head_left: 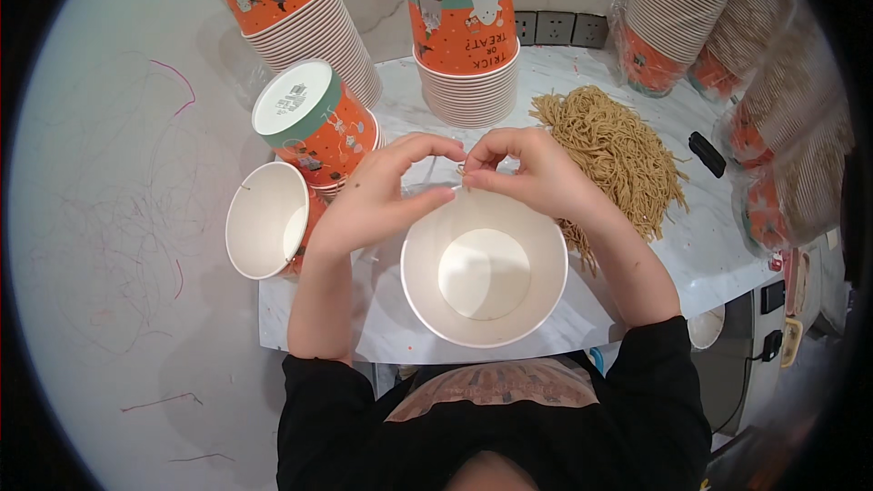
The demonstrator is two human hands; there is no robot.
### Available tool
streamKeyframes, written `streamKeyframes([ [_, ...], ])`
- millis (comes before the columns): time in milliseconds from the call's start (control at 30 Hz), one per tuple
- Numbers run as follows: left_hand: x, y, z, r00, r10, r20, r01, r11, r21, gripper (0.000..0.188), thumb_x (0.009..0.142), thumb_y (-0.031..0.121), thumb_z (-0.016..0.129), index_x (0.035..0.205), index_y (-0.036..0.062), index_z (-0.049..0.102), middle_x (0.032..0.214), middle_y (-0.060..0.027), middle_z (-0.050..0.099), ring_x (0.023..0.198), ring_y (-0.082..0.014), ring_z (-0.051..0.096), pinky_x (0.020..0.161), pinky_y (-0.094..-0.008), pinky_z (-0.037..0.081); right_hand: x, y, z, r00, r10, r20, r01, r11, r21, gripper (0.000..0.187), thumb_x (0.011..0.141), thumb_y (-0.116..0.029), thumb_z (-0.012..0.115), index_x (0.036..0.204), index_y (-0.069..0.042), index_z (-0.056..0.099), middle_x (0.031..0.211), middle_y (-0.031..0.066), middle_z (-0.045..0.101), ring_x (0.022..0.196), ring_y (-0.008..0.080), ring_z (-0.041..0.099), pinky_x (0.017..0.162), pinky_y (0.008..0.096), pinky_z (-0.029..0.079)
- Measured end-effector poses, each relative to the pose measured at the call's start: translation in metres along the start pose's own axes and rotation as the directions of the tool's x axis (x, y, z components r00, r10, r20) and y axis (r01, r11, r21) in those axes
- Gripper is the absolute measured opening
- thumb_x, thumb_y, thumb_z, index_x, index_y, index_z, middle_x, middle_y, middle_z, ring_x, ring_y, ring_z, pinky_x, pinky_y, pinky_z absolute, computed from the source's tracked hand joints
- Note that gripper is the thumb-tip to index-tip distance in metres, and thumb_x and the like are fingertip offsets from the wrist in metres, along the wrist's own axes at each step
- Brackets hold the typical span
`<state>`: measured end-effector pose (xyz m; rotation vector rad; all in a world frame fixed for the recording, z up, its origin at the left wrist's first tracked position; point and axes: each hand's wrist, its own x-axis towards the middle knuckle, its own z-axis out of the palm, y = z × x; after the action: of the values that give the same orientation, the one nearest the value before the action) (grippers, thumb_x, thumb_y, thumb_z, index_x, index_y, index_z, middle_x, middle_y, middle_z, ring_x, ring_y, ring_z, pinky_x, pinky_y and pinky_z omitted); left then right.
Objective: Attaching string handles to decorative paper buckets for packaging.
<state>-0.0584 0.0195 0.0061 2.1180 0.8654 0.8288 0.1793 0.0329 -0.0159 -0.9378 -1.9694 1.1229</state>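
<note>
While pinching a tiny, seemingly brown cord [465, 167] in the right hand [523, 171] at the far rim of the paper bucket [484, 275], with the left hand [382, 186] spread beside, could drop it through slack gripping.

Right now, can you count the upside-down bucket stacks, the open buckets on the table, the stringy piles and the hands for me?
Upside-down bucket stacks: 3, the tall left stack, the middle stack and the short stack
Open buckets: 2, the front bucket and the left bucket
Stringy piles: 1, the tan pile
Hands: 2, the left hand and the right hand
Total: 8
</note>
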Motion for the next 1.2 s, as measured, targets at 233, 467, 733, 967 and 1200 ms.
streamKeyframes([
  [233,0.007,0.005,0.006,0.999,-0.044,-0.022,0.046,0.996,0.075,0.026,0.086,0.009,0.072,0.11,-0.0002,0.068,0.099,-0.0101,0.072,0.095,-0.0187,0.07,0.088,-0.0338,0.053,0.004,0.011,-0.003,0.993,0.072,0.088,-0.089,0.976,0.201,0.015,0.089,-0.015,0.077,0.091,0.0,0.075,0.08,0.0022,0.072,0.076,0.0074,0.063,0.069,0.0273,0.052],
  [467,0.005,0.001,0.004,0.998,-0.035,-0.043,0.037,0.998,0.049,0.016,0.088,0.007,0.071,0.101,-0.0024,0.068,0.094,-0.0102,0.07,0.091,-0.0185,0.07,0.083,-0.0318,0.054,0.004,0.007,-0.005,0.97,0.141,0.2,-0.19,0.949,0.252,0.017,0.094,-0.017,0.074,0.096,0.0,0.074,0.087,-0.0001,0.072,0.08,0.0047,0.063,0.072,0.023,0.051],
  [733,0.008,0.0,0.005,0.999,-0.049,-0.023,0.049,0.999,0.006,0.013,0.09,0.006,0.069,0.098,-0.0036,0.067,0.093,-0.0101,0.07,0.088,-0.0182,0.069,0.085,-0.0315,0.055,0.002,0.014,-0.004,0.96,0.121,0.253,-0.206,0.918,0.34,0.018,0.095,-0.018,0.07,0.101,-0.001,0.073,0.087,-0.002,0.07,0.079,0.0036,0.061,0.07,0.0232,0.05],
  [967,0.006,-0.014,0.007,0.984,-0.173,0.048,0.18,0.954,-0.238,0.012,0.094,0.008,0.065,0.099,-0.0029,0.064,0.092,-0.005,0.068,0.087,-0.0121,0.066,0.085,-0.0288,0.054,0.004,0.011,0.003,0.956,0.146,0.256,-0.229,0.916,0.331,0.014,0.093,-0.014,0.07,0.097,-0.001,0.071,0.087,-0.0017,0.07,0.077,0.0038,0.06,0.07,0.0231,0.05],
  [1200,0.004,-0.019,0.001,0.964,-0.251,0.089,0.263,0.85,-0.456,0.019,0.096,0.008,0.065,0.111,-0.0011,0.059,0.095,-0.0027,0.064,0.091,-0.0109,0.065,0.086,-0.0277,0.053,0.005,0.02,0.008,0.967,0.078,0.243,-0.151,0.942,0.3,0.012,0.089,-0.011,0.07,0.095,0.0,0.07,0.087,0.0007,0.071,0.08,0.006,0.063,0.076,0.0243,0.051],
])
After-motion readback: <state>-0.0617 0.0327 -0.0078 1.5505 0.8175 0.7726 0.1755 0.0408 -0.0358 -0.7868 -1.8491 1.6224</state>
